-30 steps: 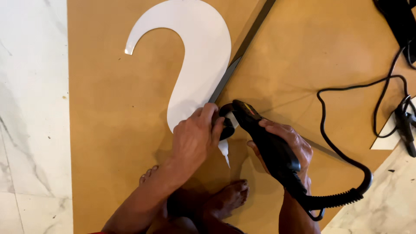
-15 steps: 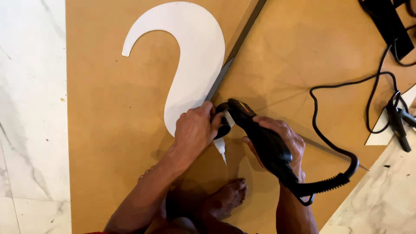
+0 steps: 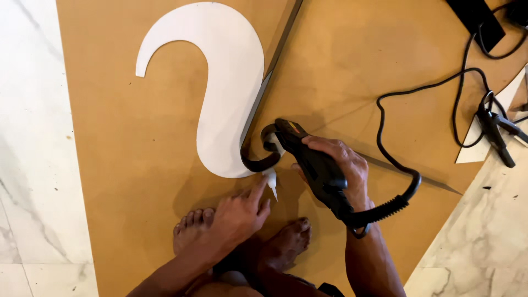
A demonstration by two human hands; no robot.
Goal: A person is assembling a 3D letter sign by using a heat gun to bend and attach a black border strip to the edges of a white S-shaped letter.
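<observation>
A white S-shaped cutout [image 3: 228,82] lies on a brown board [image 3: 126,165]. A dark edging strip [image 3: 258,104] runs down the cutout's right side and curls around its lower curve. My right hand [image 3: 341,165] grips a black corded hand tool [image 3: 311,159], whose nose is against the curled strip. My left hand [image 3: 236,217] rests on the board below the cutout with fingers spread and nothing in it. Its index finger reaches toward a small white pointed tip [image 3: 271,184].
My bare feet [image 3: 286,236] stand on the board near my left hand. The tool's black cable [image 3: 418,93] loops to the right toward a black box [image 3: 476,19]. A black clamp-like tool [image 3: 495,132] and a white offcut [image 3: 478,146] lie at the right, with marble floor [image 3: 33,137] around.
My left hand has let go of the strip at the tool's nose and drawn back toward my feet. The strip now curls around the cutout's lower curve.
</observation>
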